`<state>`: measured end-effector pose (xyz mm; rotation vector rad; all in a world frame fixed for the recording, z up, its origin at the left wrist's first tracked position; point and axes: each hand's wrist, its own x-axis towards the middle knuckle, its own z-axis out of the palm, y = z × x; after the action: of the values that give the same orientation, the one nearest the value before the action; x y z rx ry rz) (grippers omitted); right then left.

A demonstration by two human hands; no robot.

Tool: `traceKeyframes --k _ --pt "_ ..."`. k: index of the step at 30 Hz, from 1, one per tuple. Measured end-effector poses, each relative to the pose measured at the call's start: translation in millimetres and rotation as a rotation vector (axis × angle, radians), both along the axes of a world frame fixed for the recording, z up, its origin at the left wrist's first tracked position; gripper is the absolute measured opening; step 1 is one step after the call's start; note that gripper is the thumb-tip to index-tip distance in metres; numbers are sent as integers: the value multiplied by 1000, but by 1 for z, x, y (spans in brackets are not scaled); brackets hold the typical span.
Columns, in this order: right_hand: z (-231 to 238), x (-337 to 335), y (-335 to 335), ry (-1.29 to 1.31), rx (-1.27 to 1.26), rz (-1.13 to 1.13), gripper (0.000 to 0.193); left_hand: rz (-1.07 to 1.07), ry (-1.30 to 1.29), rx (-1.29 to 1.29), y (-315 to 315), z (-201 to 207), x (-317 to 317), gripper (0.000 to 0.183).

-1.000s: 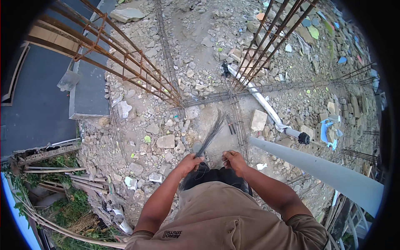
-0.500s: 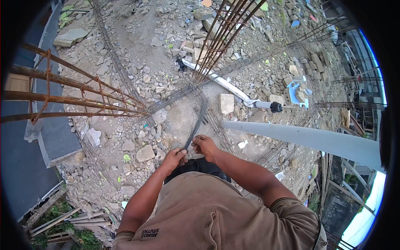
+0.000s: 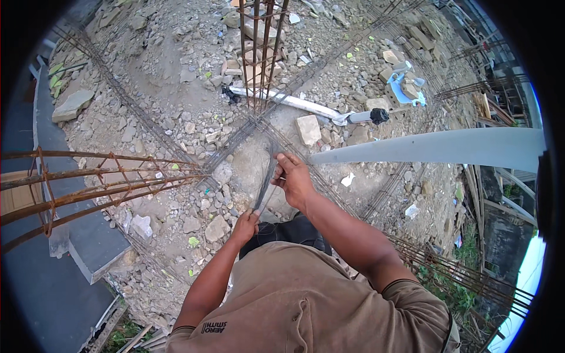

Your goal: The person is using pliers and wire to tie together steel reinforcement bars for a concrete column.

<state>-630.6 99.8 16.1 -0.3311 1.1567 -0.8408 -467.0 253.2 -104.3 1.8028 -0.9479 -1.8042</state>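
The fingers of the left hand [image 3: 247, 225] were wrapped around the near end of a bundle of thin grey wire [image 3: 263, 191], which slanted forward from them to the fingertips of the right hand [image 3: 292, 179]. Those right fingers were curled beside the bundle's farther stretch; whether they pinched a strand or only lay against it, I could not tell. Well left of the left fingers leaned a rusty rebar cage [image 3: 53, 203], and beyond the right fingertips rose upright rebars [image 3: 256, 47]. Ahead and to the right of those fingertips lay a pale block [image 3: 308, 130], with a white pipe [image 3: 294, 103] behind it. A thick grey pipe [image 3: 429, 147] extended rightward from near the right fingers.
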Motion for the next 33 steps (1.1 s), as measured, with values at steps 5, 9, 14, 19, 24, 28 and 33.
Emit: traceKeyframes --k 5,9,14,19,24,28,33 --pt "197 -107 -87 58 -668 -181 24 -193 -100 -27 41 -65 17 37" --pt "280 -132 -73 -59 -944 33 26 -224 -291 -141 78 -137 83 41" --pt "221 -164 -19 259 -625 102 25 -220 -491 52 16 -127 64 52" --pt "41 -143 33 507 -493 335 22 245 166 -251 -82 25 -79 54" --pt "-17 -107 78 396 -401 561 19 785 521 -261 -117 126 -134 39" --pt "-39 -131 53 604 -1281 709 25 631 286 -354 -89 127 -143 34" --pt "14 -167 7 -28 -325 581 33 487 177 -333 -45 145 -166 31"
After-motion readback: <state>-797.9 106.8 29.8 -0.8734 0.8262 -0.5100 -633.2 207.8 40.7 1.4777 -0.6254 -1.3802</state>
